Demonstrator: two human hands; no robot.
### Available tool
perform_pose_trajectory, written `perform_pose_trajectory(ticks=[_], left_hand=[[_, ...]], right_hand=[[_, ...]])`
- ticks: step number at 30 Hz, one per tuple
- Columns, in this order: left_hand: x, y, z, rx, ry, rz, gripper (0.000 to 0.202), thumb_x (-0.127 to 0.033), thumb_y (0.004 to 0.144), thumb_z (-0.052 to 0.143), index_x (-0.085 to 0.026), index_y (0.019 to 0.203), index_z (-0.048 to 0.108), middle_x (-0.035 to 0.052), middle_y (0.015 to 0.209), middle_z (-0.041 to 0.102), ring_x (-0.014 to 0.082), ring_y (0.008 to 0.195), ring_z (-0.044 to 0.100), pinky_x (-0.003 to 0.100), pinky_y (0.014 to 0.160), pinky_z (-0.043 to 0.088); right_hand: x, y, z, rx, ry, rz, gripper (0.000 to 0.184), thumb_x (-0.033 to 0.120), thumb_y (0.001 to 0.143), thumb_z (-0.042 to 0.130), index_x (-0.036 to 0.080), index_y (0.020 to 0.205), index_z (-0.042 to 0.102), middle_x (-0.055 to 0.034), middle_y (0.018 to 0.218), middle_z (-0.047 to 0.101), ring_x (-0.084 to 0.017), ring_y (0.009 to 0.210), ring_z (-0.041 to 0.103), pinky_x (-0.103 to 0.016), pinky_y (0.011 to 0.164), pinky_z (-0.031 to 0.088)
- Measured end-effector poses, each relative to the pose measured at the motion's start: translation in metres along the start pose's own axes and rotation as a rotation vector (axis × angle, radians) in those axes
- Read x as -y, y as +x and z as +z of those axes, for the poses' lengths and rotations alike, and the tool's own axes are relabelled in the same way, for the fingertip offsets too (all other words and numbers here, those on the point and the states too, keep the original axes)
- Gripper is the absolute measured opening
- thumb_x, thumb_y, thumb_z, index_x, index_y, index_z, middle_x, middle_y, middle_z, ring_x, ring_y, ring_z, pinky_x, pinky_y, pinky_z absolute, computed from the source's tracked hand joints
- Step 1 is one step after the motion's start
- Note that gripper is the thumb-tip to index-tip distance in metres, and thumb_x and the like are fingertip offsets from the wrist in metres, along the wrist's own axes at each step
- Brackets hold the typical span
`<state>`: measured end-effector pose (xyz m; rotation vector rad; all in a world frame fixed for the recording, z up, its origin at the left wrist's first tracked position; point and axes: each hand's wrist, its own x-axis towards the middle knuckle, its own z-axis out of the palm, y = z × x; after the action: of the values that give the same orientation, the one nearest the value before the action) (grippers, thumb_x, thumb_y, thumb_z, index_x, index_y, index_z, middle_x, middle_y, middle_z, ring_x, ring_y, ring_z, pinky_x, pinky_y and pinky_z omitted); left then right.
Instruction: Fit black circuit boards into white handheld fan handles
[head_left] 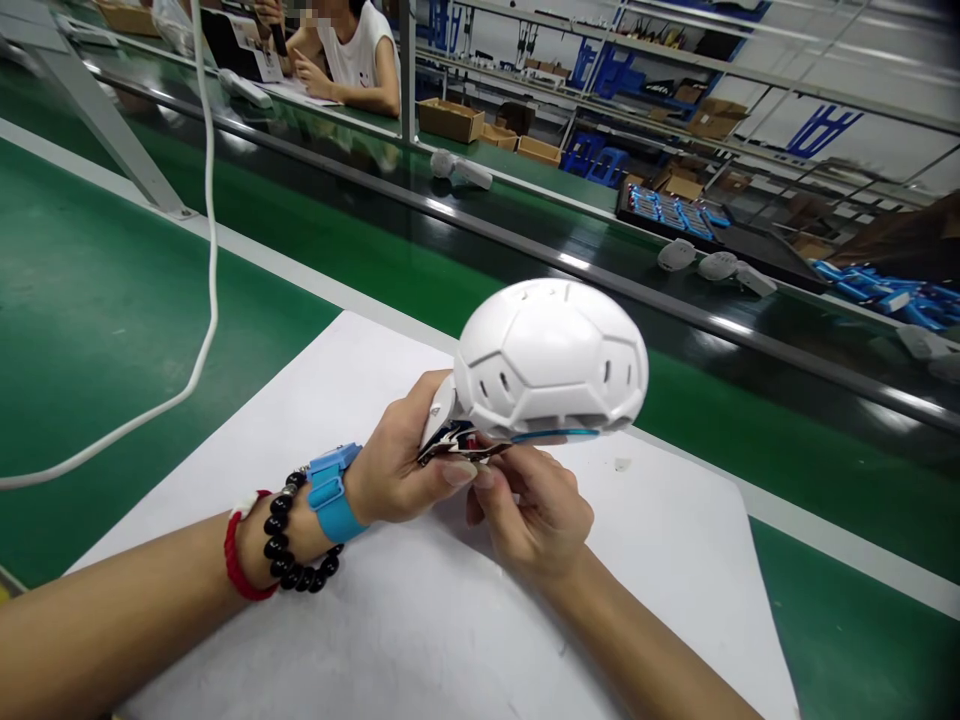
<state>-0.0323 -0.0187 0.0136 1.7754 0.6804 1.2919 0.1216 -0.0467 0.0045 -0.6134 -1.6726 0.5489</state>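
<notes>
A white device [551,345] with a rounded, football-patterned head is held up over a white sheet [352,640]. My left hand [409,455] is closed around its neck or handle, the thumb lying along an opened part. Inside that opening a bit of circuit board and wiring [469,440] shows. Just below it, my right hand [532,505] is closed, thumb and fingertips pinched together at the opening. What those fingertips hold is hidden. A blue strip [555,435] runs along the underside of the head. My left wrist carries a blue strap [334,495].
Beyond the green bench runs a dark conveyor belt [525,240] with a metal rail. Similar white devices [461,170] lie on its far side, near a black tray [675,215] of blue parts. A white cable [210,250] hangs at left. A co-worker [360,60] sits opposite.
</notes>
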Motion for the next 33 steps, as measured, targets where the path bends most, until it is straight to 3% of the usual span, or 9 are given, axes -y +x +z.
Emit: perform_pose_trajectory(ticks=[6,9,18,24,33], left_hand=[[-0.005,0.007,0.005,-0.084,-0.05,0.003,0.056,-0.063,0.085,0.061,-0.014,0.111,0.056,0.0089,0.087,0.068,0.0194,0.072,0.066,0.028,0.063,0.055],[-0.007,0.008,0.007,-0.114,-0.084,0.022,0.055,-0.062,0.084,0.064,-0.014,0.108,0.056,0.0092,0.087,0.068,0.0184,0.074,0.065,0.026,0.063,0.055],[-0.006,0.009,0.005,-0.111,-0.128,-0.018,0.054,-0.061,0.081,0.067,-0.015,0.108,0.055,0.0087,0.087,0.069,0.0185,0.069,0.066,0.027,0.058,0.056],[-0.004,0.009,0.003,-0.149,-0.079,0.001,0.053,-0.055,0.073,0.077,-0.016,0.103,0.058,0.0086,0.089,0.068,0.0196,0.073,0.066,0.028,0.062,0.056],[-0.004,0.009,0.002,-0.124,-0.087,-0.005,0.048,-0.048,0.076,0.077,-0.017,0.106,0.057,0.0072,0.087,0.07,0.0199,0.072,0.069,0.027,0.062,0.059]], right_hand=[[-0.004,-0.003,0.007,-0.061,-0.003,-0.018,0.041,0.013,0.094,0.057,0.029,0.131,0.049,0.0013,0.079,0.066,-0.01,0.047,0.057,-0.02,0.041,0.047],[-0.004,-0.004,0.007,-0.096,-0.017,-0.032,0.042,0.012,0.094,0.058,0.029,0.131,0.05,0.0033,0.072,0.063,-0.01,0.046,0.055,-0.021,0.043,0.048],[-0.002,0.001,0.0,-0.009,-0.109,-0.139,0.048,0.021,0.098,0.052,0.019,0.146,0.046,0.004,0.056,0.059,-0.012,0.042,0.055,-0.022,0.042,0.047],[0.002,0.0,0.003,-0.044,0.013,-0.042,0.047,0.019,0.096,0.054,0.026,0.142,0.05,0.0049,0.053,0.055,-0.012,0.041,0.053,-0.021,0.038,0.044],[0.013,0.002,0.002,0.007,0.15,0.111,0.045,0.016,0.095,0.05,0.027,0.139,0.051,0.0088,0.048,0.05,-0.009,0.035,0.046,-0.021,0.04,0.044]])
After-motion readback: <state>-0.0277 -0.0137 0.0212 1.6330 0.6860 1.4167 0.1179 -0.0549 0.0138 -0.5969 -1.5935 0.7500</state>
